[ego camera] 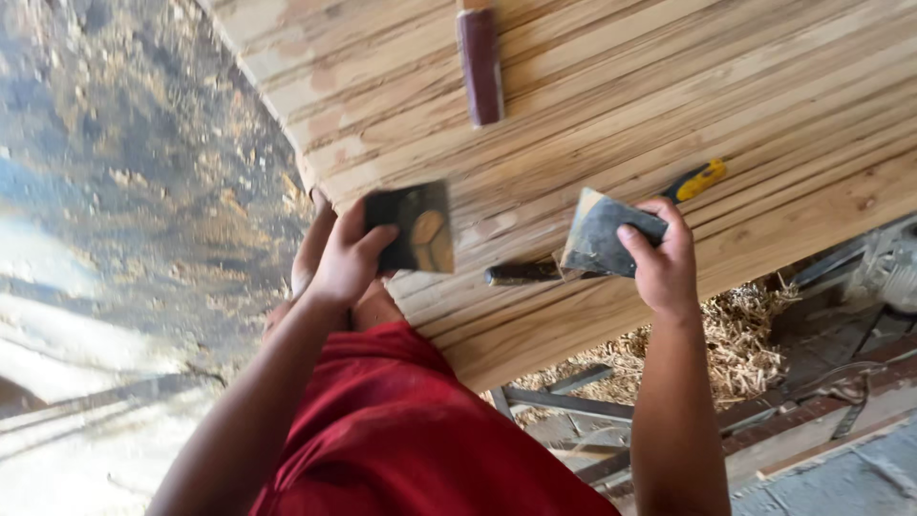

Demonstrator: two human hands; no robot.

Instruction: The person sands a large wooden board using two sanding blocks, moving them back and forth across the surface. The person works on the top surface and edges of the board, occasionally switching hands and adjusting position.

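Gripping scrapers [414, 227] over panel [611, 115]

Each hand [349, 258] [664, 263] grips a scraper blade [415, 227] [604, 234] — over the wood panel [611, 124].

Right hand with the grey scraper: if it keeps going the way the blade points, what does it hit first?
The right hand aims its scraper leftward along the wooden panel. First in line is probably the dark tool handle lying at the blade's edge; depth is unclear.
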